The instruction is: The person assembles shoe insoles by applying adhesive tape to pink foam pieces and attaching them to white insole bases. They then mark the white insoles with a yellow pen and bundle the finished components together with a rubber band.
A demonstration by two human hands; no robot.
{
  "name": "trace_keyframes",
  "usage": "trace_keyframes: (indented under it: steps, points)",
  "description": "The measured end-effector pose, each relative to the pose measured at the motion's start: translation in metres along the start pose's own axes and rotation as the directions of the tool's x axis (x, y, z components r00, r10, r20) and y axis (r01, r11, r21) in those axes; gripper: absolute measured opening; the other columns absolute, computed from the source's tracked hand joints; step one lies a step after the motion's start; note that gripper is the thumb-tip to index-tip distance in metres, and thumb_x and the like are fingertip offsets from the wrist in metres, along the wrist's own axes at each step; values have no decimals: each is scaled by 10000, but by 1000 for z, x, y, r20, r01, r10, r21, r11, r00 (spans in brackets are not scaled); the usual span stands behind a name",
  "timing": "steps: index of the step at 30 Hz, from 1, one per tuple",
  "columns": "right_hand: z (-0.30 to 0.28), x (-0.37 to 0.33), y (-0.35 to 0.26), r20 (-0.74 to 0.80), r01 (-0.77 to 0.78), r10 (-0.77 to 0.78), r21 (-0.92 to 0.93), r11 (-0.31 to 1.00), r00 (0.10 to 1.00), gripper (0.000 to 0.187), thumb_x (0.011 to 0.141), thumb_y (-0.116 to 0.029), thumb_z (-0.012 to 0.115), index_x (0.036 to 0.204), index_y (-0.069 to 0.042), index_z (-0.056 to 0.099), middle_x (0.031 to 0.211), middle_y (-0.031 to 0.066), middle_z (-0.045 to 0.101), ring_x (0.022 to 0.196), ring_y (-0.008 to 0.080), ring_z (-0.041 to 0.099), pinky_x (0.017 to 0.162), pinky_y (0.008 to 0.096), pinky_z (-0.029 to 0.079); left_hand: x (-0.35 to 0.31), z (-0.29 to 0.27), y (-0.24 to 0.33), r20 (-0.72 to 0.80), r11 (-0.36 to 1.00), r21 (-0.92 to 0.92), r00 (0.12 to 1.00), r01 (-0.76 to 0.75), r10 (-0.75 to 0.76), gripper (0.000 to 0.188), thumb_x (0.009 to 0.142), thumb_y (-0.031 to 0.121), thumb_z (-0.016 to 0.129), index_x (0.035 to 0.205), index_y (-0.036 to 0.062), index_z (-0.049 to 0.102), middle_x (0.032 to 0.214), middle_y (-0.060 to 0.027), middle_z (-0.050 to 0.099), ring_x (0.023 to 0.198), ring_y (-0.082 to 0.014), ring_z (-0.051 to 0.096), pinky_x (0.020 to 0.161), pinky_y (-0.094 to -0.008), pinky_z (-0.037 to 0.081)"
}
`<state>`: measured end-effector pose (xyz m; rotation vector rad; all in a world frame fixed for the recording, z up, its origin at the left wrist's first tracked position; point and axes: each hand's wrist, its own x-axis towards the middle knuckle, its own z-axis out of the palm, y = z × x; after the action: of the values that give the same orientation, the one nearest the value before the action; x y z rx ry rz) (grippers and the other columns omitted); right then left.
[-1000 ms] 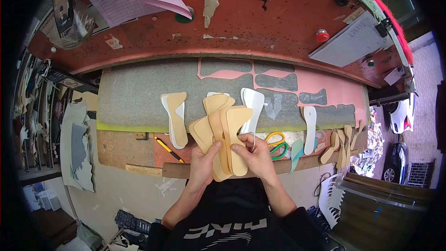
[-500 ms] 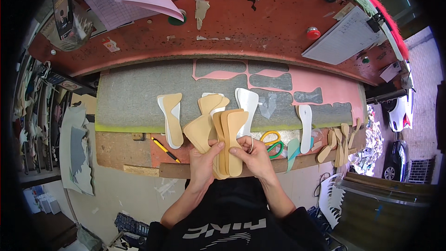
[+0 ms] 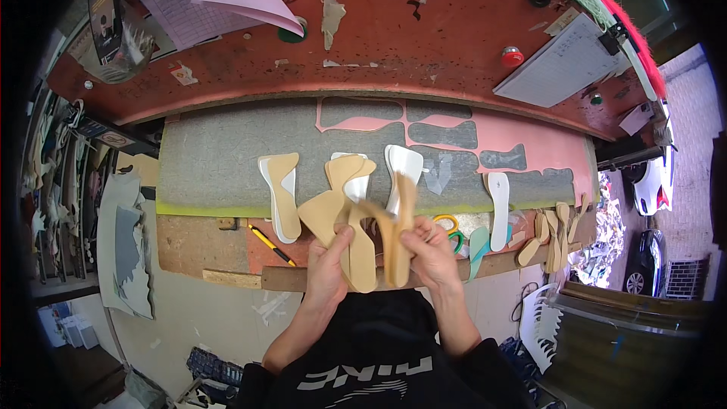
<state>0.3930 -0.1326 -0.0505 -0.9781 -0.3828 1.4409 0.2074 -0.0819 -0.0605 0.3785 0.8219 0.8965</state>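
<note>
Over the near edge of the bench, my left hand [image 3: 327, 263] is closed on a fanned stack of tan insoles [image 3: 362, 263]. To its right, my right hand [image 3: 435, 257] grips a few more tan insoles [image 3: 397, 251], turned partly edge-on and blurred by motion. The two bunches sit side by side, close together. Just beyond them lie a tan-and-white insole pile [image 3: 282, 201], another pile of tan insoles with white ones [image 3: 342, 170], and white insoles [image 3: 407, 160]. Scissors [image 3: 456, 241] with yellow and green handles are partly hidden behind my right hand.
A grey sheet [image 3: 227, 151] and a pink cut-out sheet [image 3: 549, 144] cover the bench under a red shelf [image 3: 424, 38]. A yellow knife [image 3: 271, 245] lies left. One white insole [image 3: 497, 208] and several tan strips [image 3: 556, 238] lie right.
My right hand has moved right, drawing some tan insoles away from the stack and turning them edge-on. My left hand keeps its insoles in nearly the same place.
</note>
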Motion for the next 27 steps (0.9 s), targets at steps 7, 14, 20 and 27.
trace_keyframes:
  steps: [7,14,20,27]
  points:
    - [-5,-2,-21,-13,180,-225,-561,808,974,115,915,-18,691,1018,14,652,876,35,710,735,52,628,652,212,494,-12,26,28,-66,979,-195,995,66,-80,99,1003,156,605,1008,61,634,943,-51,691,873,-140,684,770,-285,568]
    - [7,-4,-7,64,100,-77,-562,821,995,153,912,-51,718,1023,18,638,814,-19,670,669,-3,528,574,175,394,-6,17,3,-5,999,0,999,-51,51,60,1002,106,597,986,60,632,885,-19,671,775,-92,631,688,-259,525]
    - [9,-1,3,-47,95,-130,-452,887,990,158,924,-41,699,1050,29,634,848,8,693,715,14,587,606,184,453,-10,10,1,6,973,-135,982,-185,188,72,983,80,612,1051,59,607,1018,-70,678,876,-144,659,801,-292,553]
    - [6,-8,-3,-57,82,-118,-428,900,991,113,930,-30,670,1023,17,625,908,53,710,749,55,638,668,220,519,-7,8,-6,-20,978,118,985,-171,174,86,984,39,595,1056,-6,614,977,-83,699,872,-105,649,779,-251,532]
